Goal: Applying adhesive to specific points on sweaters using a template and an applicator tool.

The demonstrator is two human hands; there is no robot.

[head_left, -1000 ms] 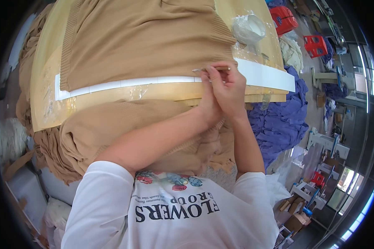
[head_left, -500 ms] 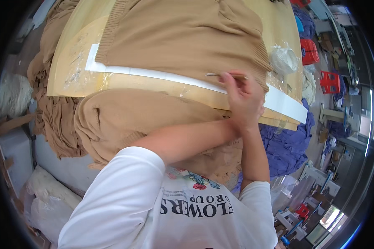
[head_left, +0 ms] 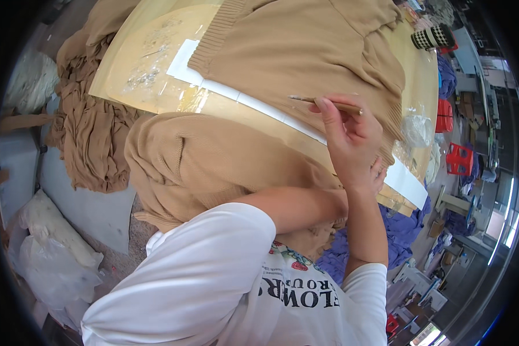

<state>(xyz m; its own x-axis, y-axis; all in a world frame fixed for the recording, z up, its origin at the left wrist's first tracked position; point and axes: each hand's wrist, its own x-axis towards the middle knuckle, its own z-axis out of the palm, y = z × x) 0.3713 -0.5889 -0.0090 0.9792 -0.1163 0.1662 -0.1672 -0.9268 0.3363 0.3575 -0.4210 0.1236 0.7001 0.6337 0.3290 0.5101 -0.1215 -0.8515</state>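
Note:
A tan knitted sweater [head_left: 305,63] with ribbed edges lies over the table's near side. Above it, my right hand [head_left: 352,130] is closed around a thin brown-handled tool [head_left: 347,108] with a slim metallic tip pointing left. My left forearm crosses beneath my right wrist. Just past that wrist my left hand [head_left: 378,174] shows only some fingers, which lie apart at the sweater's ribbed edge; its palm is hidden. A long white strip [head_left: 259,105] runs under the sweater's near edge, its ends showing at both sides.
More tan knitwear [head_left: 213,155] hangs between me and the yellowish table [head_left: 144,63]. Brown garments [head_left: 95,150] heap at the left, purple ones [head_left: 401,233] at the right. Clear wrap [head_left: 416,131], a checkered cylinder [head_left: 432,37] and red stools [head_left: 459,159] are at the right.
The view has shifted, so the table appears more tilted and the checkered cylinder has come into sight. My right hand still holds the tool; some left fingers now show past my right wrist.

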